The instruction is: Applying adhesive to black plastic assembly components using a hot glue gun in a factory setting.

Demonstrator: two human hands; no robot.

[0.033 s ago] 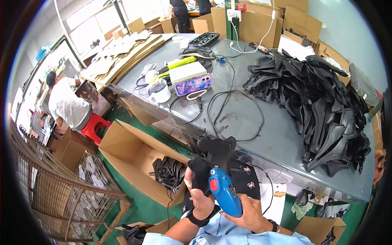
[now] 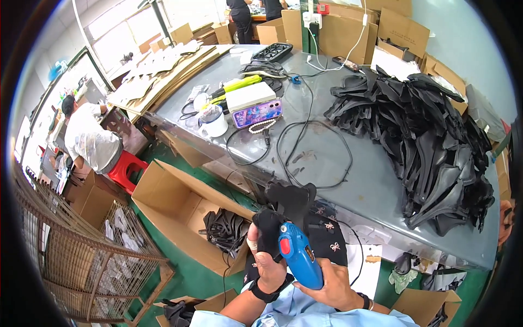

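Observation:
My left hand (image 2: 269, 267) is closed on a black moulded piece (image 2: 294, 204), its thumb up along the near end. The piece looks like soft, bendy sheet with a broad flared far end. In my right hand (image 2: 335, 286) is a blue handheld power tool (image 2: 300, 257) with a red button, gripped around its lower body. The tool's front end lies against or just over the black piece; its tip is hidden. Both hands are above my lap, in front of the grey table (image 2: 381, 188). On its right side lies a big heap of similar black pieces (image 2: 430, 141).
An open cardboard box (image 2: 163, 204) with black pieces stands left of my lap, beside a rusty wire cage (image 2: 92, 261). Cables (image 2: 313, 122), a purple-cased phone (image 2: 257, 113) and a white mug (image 2: 213, 122) are on the table. A person (image 2: 90, 133) sits on a red stool further left.

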